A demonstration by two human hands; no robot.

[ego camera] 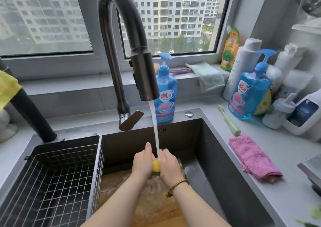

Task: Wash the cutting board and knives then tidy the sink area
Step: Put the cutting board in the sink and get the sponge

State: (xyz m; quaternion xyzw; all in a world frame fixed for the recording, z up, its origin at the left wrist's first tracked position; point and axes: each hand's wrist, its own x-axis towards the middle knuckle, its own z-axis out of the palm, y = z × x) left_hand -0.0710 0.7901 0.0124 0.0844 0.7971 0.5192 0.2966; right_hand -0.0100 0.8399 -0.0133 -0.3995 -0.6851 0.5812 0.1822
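Water runs from the dark faucet [145, 77] onto a yellow and green sponge [156, 165] squeezed between my two hands over the sink [217, 157]. My left hand [142, 162] grips the sponge from the left and my right hand [169, 166] grips it from the right. Below my hands a wooden cutting board [156, 207] lies in the sink basin, wet and splashed. On the counter's far right edge, a grey blade-like object [308, 173] is partly in view; I cannot tell whether it is a knife.
A wire basket [52, 178] fills the sink's left part. Two blue soap bottles [165, 94] [250, 94], other bottles, a green toothbrush [228, 121] and a pink cloth [253, 157] stand on the right counter. A green cloth [206, 75] hangs off the windowsill.
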